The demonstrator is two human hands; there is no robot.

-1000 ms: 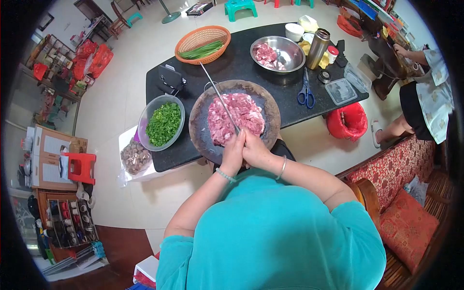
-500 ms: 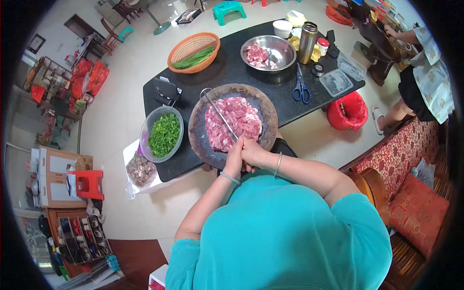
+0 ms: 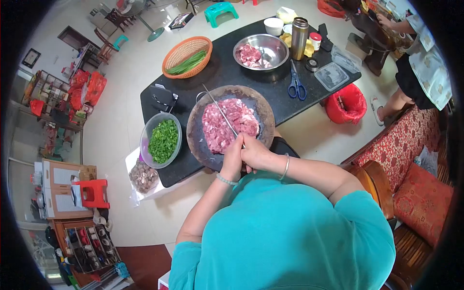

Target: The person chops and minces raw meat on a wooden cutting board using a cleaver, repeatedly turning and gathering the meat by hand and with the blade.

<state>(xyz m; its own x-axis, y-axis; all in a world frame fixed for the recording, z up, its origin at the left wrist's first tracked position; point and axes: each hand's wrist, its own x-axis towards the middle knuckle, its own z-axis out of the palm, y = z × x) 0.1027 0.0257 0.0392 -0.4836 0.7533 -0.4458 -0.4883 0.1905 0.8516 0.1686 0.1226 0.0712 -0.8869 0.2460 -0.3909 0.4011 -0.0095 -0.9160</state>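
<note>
Both my hands are closed together on a knife (image 3: 220, 110) whose blade I see nearly edge-on, as a thin line pointing away to the upper left. My left hand (image 3: 232, 159) and my right hand (image 3: 254, 152) meet at its handle, which the fingers mostly hide. Beneath the blade, chopped pink meat (image 3: 215, 129) is spread over a round wooden chopping block (image 3: 195, 140). Whether the edge touches the meat I cannot tell. To the left of the block stands a bowl of chopped greens (image 3: 163, 141).
On the black table (image 3: 285, 112) are an orange basket (image 3: 169, 59) of green stalks, a steel bowl (image 3: 282, 48) with meat, blue-handled scissors (image 3: 297, 90) and a flask (image 3: 299, 38). A red-lined bin (image 3: 345, 113) stands below. Another person (image 3: 425, 77) is at right.
The knife's far end has risen and now reaches past the block's far rim. A crease shows in the meat right of the blade. The whole view has shifted slightly.
</note>
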